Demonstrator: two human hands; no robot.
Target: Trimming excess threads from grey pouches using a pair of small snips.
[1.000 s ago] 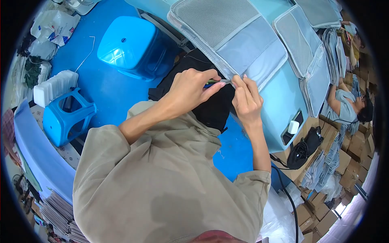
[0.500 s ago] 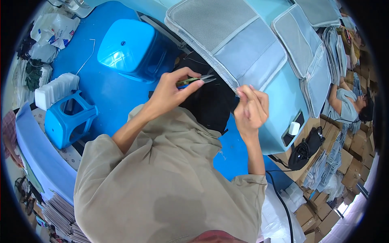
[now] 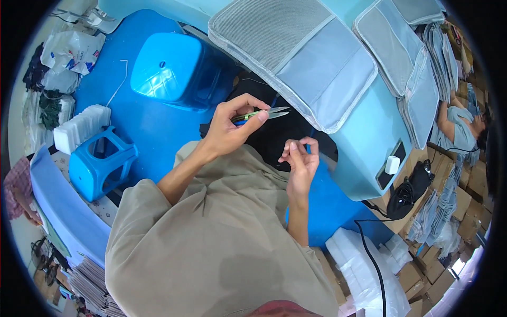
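My left hand is closed around a pair of thread snips, their pointed blades directed to the right and slightly apart. Lower and to the right, my right hand hovers over my lap with its fingers curled in toward the thumb; anything between the fingertips is too small to make out. Beyond both hands, a grey zipped fabric pouch with a mesh half and a plain half lies flat on the light blue table. One rounded corner of it reaches the table's near edge, and neither hand touches it.
More grey pouches lie along the table to the right, near a phone with a white case. A blue stool stands at the left; another stool is beside stacked white pieces. Someone in grey sits far right.
My right hand has come away from the pouch's near corner, moving left and down toward my lap. The left hand, still holding the snips, has shifted slightly to the right.
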